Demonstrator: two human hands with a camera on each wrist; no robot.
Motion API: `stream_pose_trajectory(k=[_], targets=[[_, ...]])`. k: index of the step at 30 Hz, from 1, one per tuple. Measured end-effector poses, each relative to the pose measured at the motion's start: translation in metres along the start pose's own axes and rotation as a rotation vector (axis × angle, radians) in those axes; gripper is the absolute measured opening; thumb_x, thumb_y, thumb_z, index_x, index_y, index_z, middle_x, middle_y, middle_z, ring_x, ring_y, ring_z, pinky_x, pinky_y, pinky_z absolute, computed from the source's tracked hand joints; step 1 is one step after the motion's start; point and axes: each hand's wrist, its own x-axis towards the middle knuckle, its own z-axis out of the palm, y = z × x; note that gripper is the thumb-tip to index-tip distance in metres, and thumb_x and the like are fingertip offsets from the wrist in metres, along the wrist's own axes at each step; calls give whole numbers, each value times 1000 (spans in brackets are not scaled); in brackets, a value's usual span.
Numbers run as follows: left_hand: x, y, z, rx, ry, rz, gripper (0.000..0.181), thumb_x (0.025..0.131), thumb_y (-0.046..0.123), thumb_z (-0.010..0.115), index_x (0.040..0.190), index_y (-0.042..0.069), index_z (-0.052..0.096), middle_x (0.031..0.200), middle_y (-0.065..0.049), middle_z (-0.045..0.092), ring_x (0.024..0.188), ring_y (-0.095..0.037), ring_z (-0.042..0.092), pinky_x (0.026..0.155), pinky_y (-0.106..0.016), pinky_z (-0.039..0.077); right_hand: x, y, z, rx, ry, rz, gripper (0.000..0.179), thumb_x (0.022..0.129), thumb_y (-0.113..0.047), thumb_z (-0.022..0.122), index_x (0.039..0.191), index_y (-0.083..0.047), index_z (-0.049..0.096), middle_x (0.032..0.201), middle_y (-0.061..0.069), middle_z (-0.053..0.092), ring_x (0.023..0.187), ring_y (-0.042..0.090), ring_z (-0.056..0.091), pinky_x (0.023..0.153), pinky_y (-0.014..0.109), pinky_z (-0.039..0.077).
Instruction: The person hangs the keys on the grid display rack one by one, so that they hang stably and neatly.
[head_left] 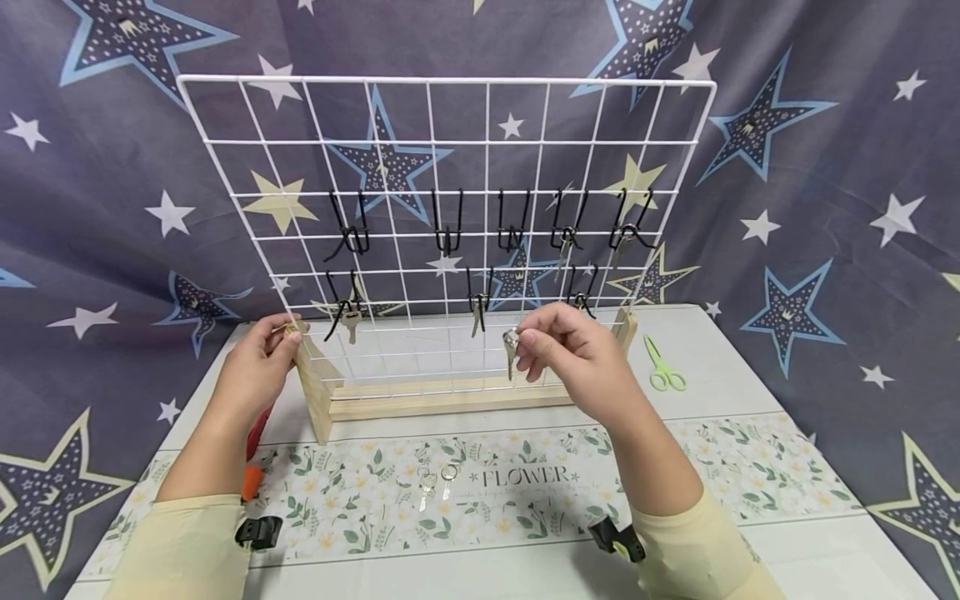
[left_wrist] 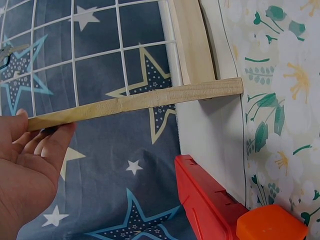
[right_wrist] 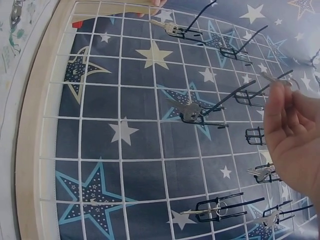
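Observation:
My right hand (head_left: 581, 362) pinches a small silver key (head_left: 511, 354) between thumb and fingers, in front of the white wire grid (head_left: 450, 81). The right wrist view has this key (right_wrist: 268, 76) close to a black hook. At the left end, my left hand (head_left: 255, 371) grips the upper tip of the wooden side support (left_wrist: 150, 97), thumb on one face and fingers on the other. Black double hooks (head_left: 447, 242) hang on the grid in two rows. Some carry keys, such as one at the lower left (head_left: 352, 323) and one at the lower middle (head_left: 477, 317).
Two more keys with rings (head_left: 427, 490) lie on the flower-printed strip of the table. Green scissors (head_left: 663, 371) rest right of the stand. A red case (left_wrist: 207, 200) and an orange object (left_wrist: 270, 225) sit by the left support. A starred curtain (head_left: 810, 250) hangs behind.

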Motion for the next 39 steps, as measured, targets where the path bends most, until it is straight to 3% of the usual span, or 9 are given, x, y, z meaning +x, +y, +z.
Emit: stream_pose_trajectory(k=[6,19,39], targets=[[0,2,0,-7,-3,-22,49,106,36,40,147,8,39,145,-13,51,132,-30,50,102,-39,50,5,-4,-5,67,65,-56,10,100,-3,55,102,6,58,83,18,63,69,21,64,60,34,62],[0,2,-1,-1,-7,-38,52,106,38,38,149,8,37,146,-14,50,132,-31,49,104,-44,49,21,-11,-5,148,172,-61,12,98,-6,59,101,5,59,83,14,64,73,23,65,59,34,62],[0,1,-1,6,-10,-36,52,106,39,38,149,8,37,146,-13,51,132,-31,50,104,-43,49,46,-8,-5,184,250,-83,10,98,-10,60,100,-1,61,83,13,63,70,21,64,57,32,62]])
